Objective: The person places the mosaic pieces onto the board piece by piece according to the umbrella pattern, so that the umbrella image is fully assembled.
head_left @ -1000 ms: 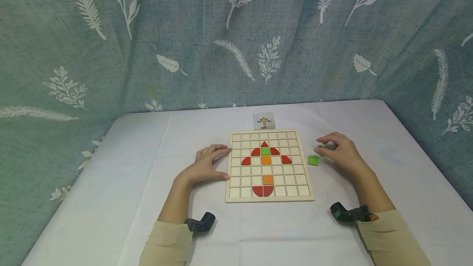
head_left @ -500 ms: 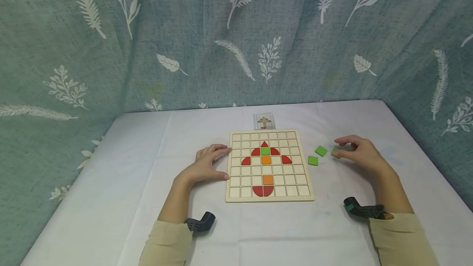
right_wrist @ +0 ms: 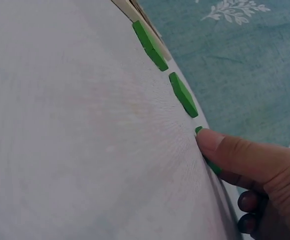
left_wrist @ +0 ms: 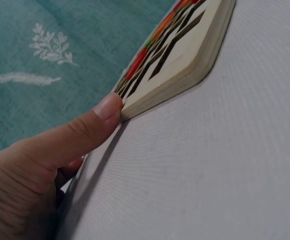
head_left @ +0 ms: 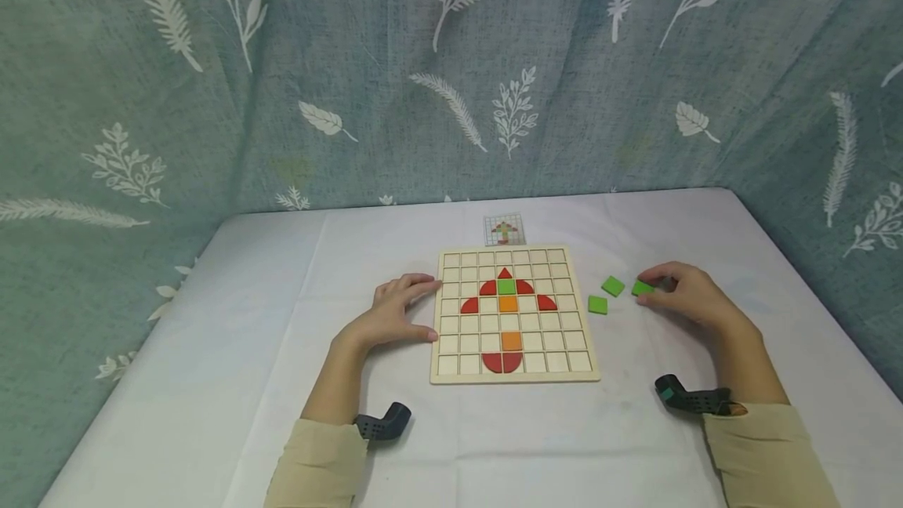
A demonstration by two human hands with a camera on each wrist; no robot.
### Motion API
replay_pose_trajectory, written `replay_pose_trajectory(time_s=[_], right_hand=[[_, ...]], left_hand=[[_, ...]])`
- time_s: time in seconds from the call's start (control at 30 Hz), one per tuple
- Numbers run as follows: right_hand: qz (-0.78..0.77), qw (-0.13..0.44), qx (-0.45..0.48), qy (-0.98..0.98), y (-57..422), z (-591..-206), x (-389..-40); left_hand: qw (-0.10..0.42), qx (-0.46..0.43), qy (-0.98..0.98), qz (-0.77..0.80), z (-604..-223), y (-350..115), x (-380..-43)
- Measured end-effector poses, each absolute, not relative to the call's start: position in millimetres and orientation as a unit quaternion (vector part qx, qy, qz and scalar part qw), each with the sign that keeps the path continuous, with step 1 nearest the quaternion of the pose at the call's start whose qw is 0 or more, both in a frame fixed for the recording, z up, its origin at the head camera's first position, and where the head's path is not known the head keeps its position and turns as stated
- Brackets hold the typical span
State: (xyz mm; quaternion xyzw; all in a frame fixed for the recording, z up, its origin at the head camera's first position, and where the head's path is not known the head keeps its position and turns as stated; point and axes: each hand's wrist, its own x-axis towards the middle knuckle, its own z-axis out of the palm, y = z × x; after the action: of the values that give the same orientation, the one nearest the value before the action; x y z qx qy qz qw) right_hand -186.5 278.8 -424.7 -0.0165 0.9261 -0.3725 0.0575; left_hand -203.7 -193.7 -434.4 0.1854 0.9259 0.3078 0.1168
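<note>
A wooden grid board lies on the table, with red, green and orange pieces set in some of its cells. My left hand rests at the board's left edge, thumb and fingers spread apart. In the left wrist view the thumb touches the side of the board. To the right of the board, my right hand pinches a green square tile between thumb and fingers, low over the cloth. Two other green square tiles, one nearer and one farther, lie flat between it and the board.
A small pattern card lies just behind the board. White cloth covers the table. A patterned blue-green curtain hangs along the back and sides. A black device is strapped on each wrist, such as the right wrist device.
My right hand has moved right, away from the board, uncovering a second loose green tile and bringing its fingers to a third. The left hand and the board have stayed in place.
</note>
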Motion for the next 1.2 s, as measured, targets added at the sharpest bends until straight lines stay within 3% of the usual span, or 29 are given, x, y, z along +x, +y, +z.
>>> replay_pose_trajectory(time_s=[1.2], right_hand=[[-0.405,-0.037,-0.110,0.907,237.3,-396.4,-184.5]], left_hand=[[0.111,0.194,0.926,0.304,-436.9,-194.4,-205.2]])
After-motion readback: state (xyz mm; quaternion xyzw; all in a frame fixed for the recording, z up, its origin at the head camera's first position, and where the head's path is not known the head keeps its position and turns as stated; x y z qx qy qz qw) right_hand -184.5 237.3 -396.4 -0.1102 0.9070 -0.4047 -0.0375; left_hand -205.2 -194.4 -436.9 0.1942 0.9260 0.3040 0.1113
